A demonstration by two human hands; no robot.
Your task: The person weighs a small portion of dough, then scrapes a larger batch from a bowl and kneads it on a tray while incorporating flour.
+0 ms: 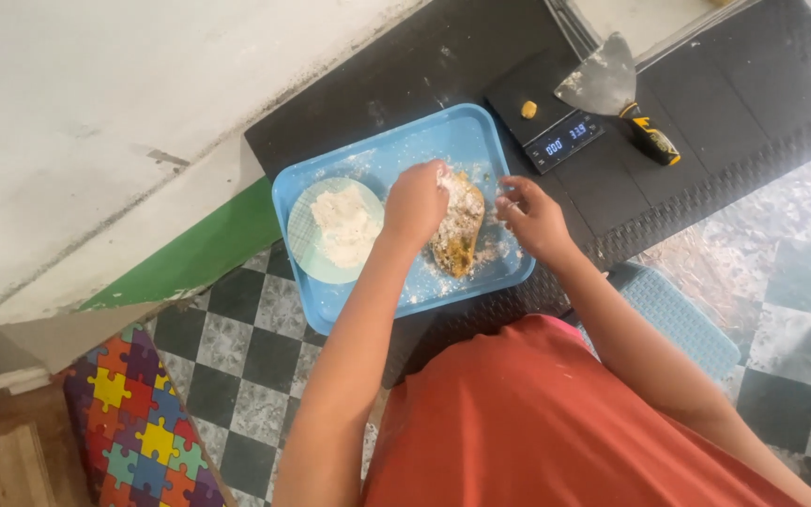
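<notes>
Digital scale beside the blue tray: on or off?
On. The scale display shows lit digits, and a small yellow dough ball sits on its platform.

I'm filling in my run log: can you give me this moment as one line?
left hand: on floured dough | right hand: beside dough, empty | blue tray: holds dough, flour plate | scale, scraper: behind tray

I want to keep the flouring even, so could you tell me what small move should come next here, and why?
Probably spread the flour along the dough. The left hand rests on its floured top end, the right hand hovers beside it, and the lower end still shows bare yellow. More flour sits on the plate in the tray.
</notes>
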